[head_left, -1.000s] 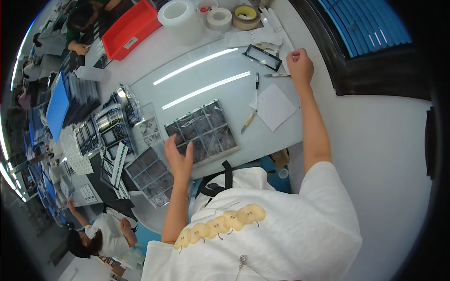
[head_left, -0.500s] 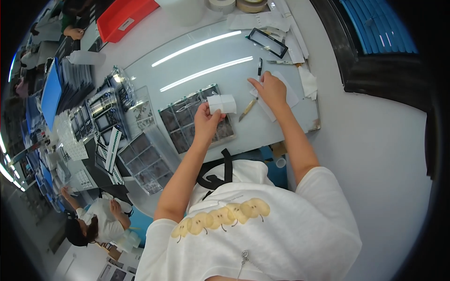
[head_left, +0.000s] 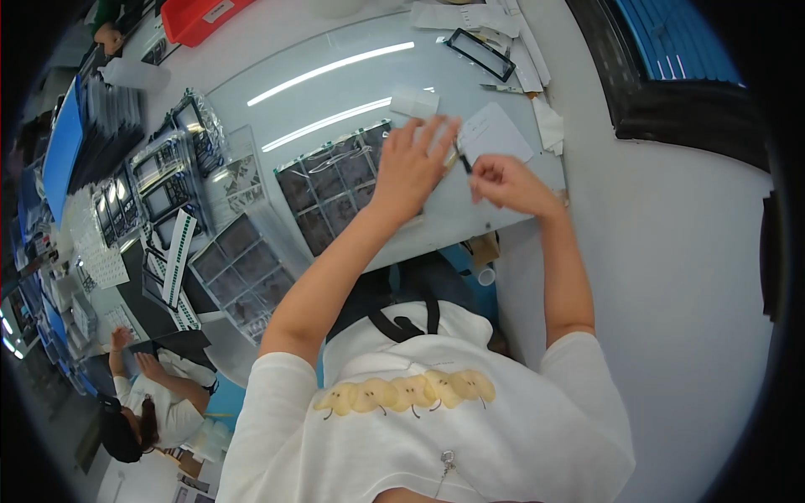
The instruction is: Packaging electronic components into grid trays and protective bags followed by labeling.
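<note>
My right hand [head_left: 507, 183] is closed round a slim black marker [head_left: 464, 163], which points out from its fingertips toward my left hand [head_left: 411, 163]. The left hand is open, fingers spread, over the table at the right edge of a divided tray [head_left: 323, 189] of dark parts. Just beyond its fingertips lies a white folded piece [head_left: 415, 102], likely paper. A white sheet [head_left: 495, 134] lies flat beyond the right hand. The yellowish handle of a knife [head_left: 451, 161] shows partly behind my left fingers; the rest is hidden.
Another divided tray [head_left: 243, 268] stands left of the first one. Wrapped black frames [head_left: 163, 180] and a stack of dark sheets [head_left: 105, 126] lie farther left. A black rectangular frame [head_left: 480, 54] lies at the far right, a red bin [head_left: 197, 18] far left. A co-worker [head_left: 159, 394] sits lower left.
My left hand has let go of the white folded piece, now lying farther off on the table, and has opened. My right hand has come nearer and taken up the black marker.
</note>
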{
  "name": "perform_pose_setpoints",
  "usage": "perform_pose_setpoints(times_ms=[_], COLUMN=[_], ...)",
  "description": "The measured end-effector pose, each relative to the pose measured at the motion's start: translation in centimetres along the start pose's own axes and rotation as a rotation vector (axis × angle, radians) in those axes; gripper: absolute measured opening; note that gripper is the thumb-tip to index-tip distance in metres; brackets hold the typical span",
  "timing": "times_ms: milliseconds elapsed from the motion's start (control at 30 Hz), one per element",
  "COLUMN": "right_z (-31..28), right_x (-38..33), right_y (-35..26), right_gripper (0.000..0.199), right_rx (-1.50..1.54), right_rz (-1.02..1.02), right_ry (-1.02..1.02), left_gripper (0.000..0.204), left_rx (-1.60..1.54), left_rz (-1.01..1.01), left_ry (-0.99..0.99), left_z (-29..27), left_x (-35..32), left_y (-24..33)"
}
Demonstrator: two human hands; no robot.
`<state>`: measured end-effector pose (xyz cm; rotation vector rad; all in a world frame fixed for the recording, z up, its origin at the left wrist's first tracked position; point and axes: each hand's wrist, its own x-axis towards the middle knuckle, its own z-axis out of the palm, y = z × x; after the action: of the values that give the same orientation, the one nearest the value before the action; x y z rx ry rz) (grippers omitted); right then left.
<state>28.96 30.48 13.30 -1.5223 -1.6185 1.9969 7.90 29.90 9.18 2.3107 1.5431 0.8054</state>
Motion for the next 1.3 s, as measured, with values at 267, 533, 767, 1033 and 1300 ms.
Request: perform_pose_setpoints(times_ms=[267,533,767,1033,1300], right_z=[4.1,-0.6,-3.3,-6.1,-7.2], right_x=[-3.5,-3.0,6.0,12.4,17.2], right_y=[2.3,3.1,5.8,3.0,2.3], right_gripper=[0.014,0.025,0.035,0.023,0.042], right_rx=[0.135,0.275,0.522,0.369,0.231], right_rz=[0.120,0.032,-0.413,-0.357,-0.454], right_ry=[-0.303,0.250,0.368,0.357,0.326], left_gripper=[0.014,0.015,0.010,0.048,0.052], left_rx=[-0.151,-0.195,-0.030,0.422,0.589], left_rz=[0.236,-0.100,-0.064,-0.012,-0.262], left_ry=[-0.312,-0.086,0.032,-0.321,-0.322], left_z=[-0.3,-1.2,3.7,6.3,10.3], left_x=[-8.4,-5.7,-0.4,2.2,3.6], left_y=[-1.7,-3.2,-5.3,-5.9,-1.3])
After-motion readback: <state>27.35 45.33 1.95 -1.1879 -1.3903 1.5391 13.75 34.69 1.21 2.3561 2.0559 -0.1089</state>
